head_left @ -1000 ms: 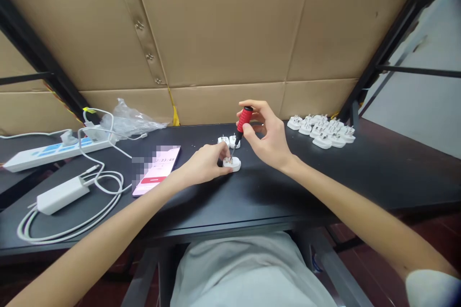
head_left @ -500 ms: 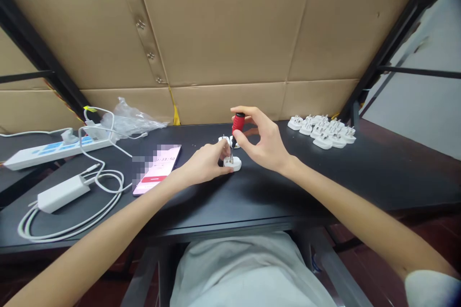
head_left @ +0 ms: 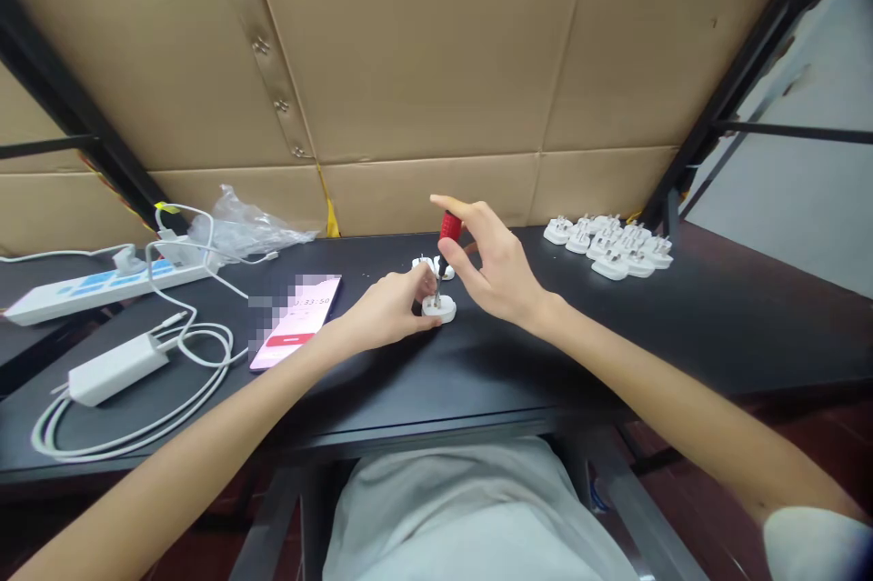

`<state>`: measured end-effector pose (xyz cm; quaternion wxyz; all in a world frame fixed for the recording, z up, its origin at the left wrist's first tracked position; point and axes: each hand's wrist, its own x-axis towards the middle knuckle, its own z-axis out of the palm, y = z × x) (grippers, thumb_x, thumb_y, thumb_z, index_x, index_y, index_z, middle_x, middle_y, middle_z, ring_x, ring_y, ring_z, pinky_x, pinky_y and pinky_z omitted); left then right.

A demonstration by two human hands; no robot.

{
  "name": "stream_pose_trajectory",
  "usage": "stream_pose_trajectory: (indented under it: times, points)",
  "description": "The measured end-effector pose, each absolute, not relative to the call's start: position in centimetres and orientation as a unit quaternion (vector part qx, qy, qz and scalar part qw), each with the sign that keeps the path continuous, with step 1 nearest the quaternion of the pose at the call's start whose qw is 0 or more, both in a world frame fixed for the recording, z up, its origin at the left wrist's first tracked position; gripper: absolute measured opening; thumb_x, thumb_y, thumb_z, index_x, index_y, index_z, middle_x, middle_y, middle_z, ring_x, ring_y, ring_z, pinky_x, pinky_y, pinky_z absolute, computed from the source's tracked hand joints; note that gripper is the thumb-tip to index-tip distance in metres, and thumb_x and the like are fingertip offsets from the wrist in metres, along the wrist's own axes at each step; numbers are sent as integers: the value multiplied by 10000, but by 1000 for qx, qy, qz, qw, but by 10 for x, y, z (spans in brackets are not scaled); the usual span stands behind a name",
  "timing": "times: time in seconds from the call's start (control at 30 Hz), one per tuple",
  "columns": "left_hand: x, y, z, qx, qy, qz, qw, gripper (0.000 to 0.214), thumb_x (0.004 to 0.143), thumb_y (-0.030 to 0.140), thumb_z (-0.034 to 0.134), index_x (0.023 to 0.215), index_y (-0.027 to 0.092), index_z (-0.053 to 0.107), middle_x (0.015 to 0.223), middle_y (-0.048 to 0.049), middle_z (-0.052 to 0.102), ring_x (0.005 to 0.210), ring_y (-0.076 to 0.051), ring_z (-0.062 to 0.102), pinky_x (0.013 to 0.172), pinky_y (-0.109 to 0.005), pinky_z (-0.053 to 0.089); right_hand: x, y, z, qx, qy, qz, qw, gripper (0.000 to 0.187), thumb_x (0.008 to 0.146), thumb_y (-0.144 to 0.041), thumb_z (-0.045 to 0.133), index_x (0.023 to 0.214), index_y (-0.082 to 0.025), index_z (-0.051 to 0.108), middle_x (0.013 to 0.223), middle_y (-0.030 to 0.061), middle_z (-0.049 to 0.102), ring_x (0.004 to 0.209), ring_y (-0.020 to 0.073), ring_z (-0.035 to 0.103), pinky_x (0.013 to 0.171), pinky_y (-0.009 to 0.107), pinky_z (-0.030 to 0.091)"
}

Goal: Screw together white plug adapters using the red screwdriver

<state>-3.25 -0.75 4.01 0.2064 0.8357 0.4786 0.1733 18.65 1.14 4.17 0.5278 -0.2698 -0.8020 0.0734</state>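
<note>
A small white plug [head_left: 445, 312] lies on the black table, its metal parts facing up. My left hand [head_left: 388, 308] pinches it from the left side between thumb and fingers. Above it my right hand [head_left: 496, 265] grips a screwdriver [head_left: 450, 228] with a red and black handle, held nearly upright. The index finger is raised off the handle's top, while the thumb presses its side. The screwdriver's tip meets the plug's top near my left fingers. Just behind are two more white plugs [head_left: 445, 270], partly covered by my hands.
Several white plugs [head_left: 610, 265] stand grouped at the back right. To the left lie a lit phone [head_left: 300, 313], a white power adapter [head_left: 117, 369] with coiled cable, a power strip [head_left: 88, 290] and a clear plastic bag [head_left: 245, 222]. Cardboard [head_left: 423, 63] closes off the back.
My right index finger has lifted and straightened away from the top of the screwdriver, whose handle tilts slightly more. My left hand and the plug stay in place.
</note>
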Motion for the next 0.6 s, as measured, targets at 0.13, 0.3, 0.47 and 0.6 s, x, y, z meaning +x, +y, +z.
stream_pose_trajectory:
  times: [0.13, 0.3, 0.47, 0.6]
  points:
    - [-32, -9, 42, 835, 478, 174, 211, 405, 857, 483, 794, 1118, 275, 565, 1201, -82, 845, 1101, -345, 817, 917, -423, 588, 184, 13, 40, -265, -787, 74, 552, 495, 1110, -440, 619, 1602, -396, 572, 1195, 76, 690, 1007, 256, 726, 848, 452, 712]
    - [-30, -10, 42, 832, 483, 177, 210, 430, 852, 481, 793, 1158, 282, 565, 1196, -64, 853, 1091, -339, 817, 887, -414, 577, 184, 11, 40, -262, -780, 135, 552, 510, 1137, -344, 453, 1647, -348, 450, 1277, 74, 777, 1059, 249, 776, 971, 478, 693]
    - [-30, -10, 43, 829, 491, 168, 208, 431, 857, 481, 786, 1163, 279, 560, 1209, -68, 858, 1082, -350, 815, 883, -423, 565, 184, 12, 41, -299, -775, 105, 546, 426, 1117, -518, 586, 1511, -354, 593, 1200, 69, 746, 950, 247, 742, 845, 466, 699]
    - [-30, -11, 43, 831, 490, 168, 204, 428, 857, 465, 789, 1168, 281, 559, 1223, -64, 859, 1094, -352, 818, 886, -420, 568, 182, 13, 41, -285, -762, 158, 560, 632, 1053, -422, 682, 1643, -375, 462, 1182, 67, 759, 985, 255, 770, 788, 432, 716]
